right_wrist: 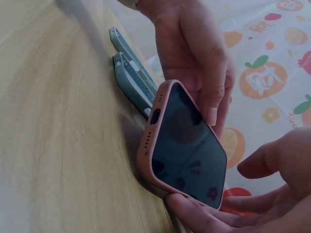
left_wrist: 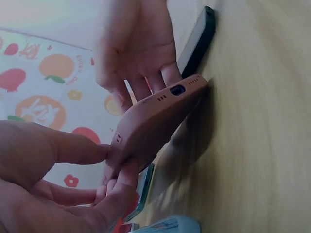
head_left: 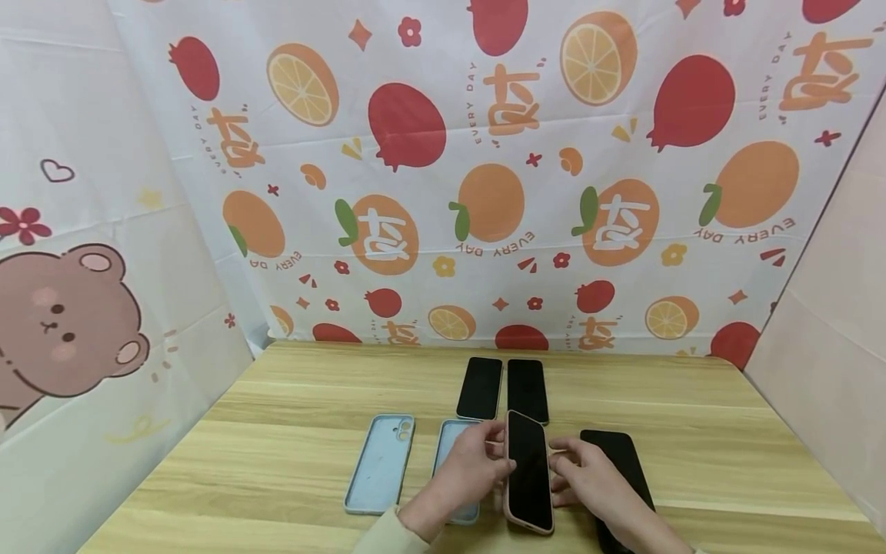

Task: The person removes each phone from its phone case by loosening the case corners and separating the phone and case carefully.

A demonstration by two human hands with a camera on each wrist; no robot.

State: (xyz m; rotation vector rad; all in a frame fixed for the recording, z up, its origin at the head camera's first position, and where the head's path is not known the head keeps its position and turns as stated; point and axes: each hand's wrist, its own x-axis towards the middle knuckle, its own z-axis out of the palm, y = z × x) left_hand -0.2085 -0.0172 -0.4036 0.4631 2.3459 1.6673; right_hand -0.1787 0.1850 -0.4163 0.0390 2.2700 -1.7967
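Observation:
A phone in a brownish-pink case (head_left: 529, 475) is held tilted over the table, its dark screen facing up and toward the right. My left hand (head_left: 472, 464) pinches its left long edge, thumb on the front side and fingers behind the case. On the opposite edge, my right hand (head_left: 588, 478) has its fingertips against the case, with the thumb (right_wrist: 257, 162) raised away from the screen. The case's charging-port cutout (left_wrist: 178, 90) shows in the left wrist view. One end of the phone comes close down to the tabletop.
Two light-blue phone cases lie to the left, one in full view (head_left: 381, 463) and one (head_left: 450, 438) partly behind my left hand. Two dark phones (head_left: 481, 388) lie side by side farther back. Another black phone (head_left: 625, 455) lies partly under my right forearm. A patterned curtain (head_left: 429, 200) hangs behind the wooden table (head_left: 277, 431).

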